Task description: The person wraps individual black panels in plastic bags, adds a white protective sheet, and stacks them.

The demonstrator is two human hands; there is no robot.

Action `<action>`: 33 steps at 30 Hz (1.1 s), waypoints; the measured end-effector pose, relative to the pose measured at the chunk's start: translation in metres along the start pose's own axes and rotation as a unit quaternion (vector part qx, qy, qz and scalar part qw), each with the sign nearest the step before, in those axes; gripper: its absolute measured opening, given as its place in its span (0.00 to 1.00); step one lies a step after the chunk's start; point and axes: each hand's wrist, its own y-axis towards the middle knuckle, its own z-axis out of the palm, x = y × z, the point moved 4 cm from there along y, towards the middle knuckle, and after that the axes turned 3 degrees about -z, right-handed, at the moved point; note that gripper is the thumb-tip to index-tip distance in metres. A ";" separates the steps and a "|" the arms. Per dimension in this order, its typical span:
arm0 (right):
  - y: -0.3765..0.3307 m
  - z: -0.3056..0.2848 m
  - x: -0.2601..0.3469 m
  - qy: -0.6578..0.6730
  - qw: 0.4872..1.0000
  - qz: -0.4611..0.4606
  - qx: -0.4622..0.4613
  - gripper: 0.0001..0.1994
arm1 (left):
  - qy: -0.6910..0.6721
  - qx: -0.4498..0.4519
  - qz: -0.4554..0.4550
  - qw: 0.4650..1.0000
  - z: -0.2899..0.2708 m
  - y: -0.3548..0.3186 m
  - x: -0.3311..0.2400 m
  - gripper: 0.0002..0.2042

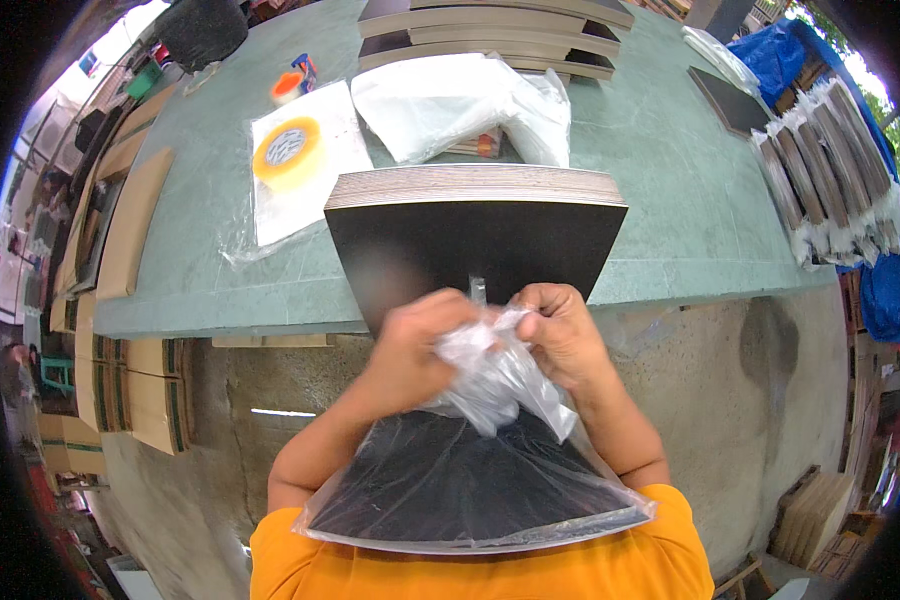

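A clear plastic bag with a flat black panel inside leans against my orange shirt. Its top is bunched up between my hands. My left hand, smeared by motion, is closed on the left of the gathered plastic. On the other side my right hand pinches the plastic between thumb and fingers. Just beyond them, a stack of black panels sits at the table's near edge. A short clear strip, possibly tape, shows above the bunched plastic.
Across the green table lie a roll of yellowish tape, a tape dispenser and white plastic bags. More stacked panels stand at the back. Wrapped panels are on the right, cardboard on the left.
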 end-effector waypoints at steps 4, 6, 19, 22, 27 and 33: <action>-0.029 -0.076 0.002 0.137 0.980 0.032 -0.143 0.23 | -0.071 -0.119 -0.198 0.970 -0.066 -0.054 0.065 0.12; -0.033 -0.099 0.015 0.207 0.959 0.038 -0.187 0.21 | -0.152 -0.385 -0.311 0.856 -0.115 -0.101 0.099 0.08; 0.001 -0.002 -0.006 0.191 0.980 0.035 0.047 0.13 | -0.097 0.103 -0.113 0.983 -0.002 0.000 0.016 0.10; -0.009 -0.066 -0.004 0.332 0.941 -0.028 0.048 0.15 | -0.090 -0.096 -0.291 0.948 -0.051 -0.055 0.078 0.05; -0.043 -0.140 0.013 0.310 0.947 -0.041 -0.078 0.11 | -0.360 -0.438 -0.291 0.771 -0.187 -0.173 0.183 0.12; -0.025 -0.030 0.024 -0.049 0.993 -0.004 0.109 0.08 | -0.015 -0.328 -0.069 0.942 -0.111 -0.063 0.033 0.18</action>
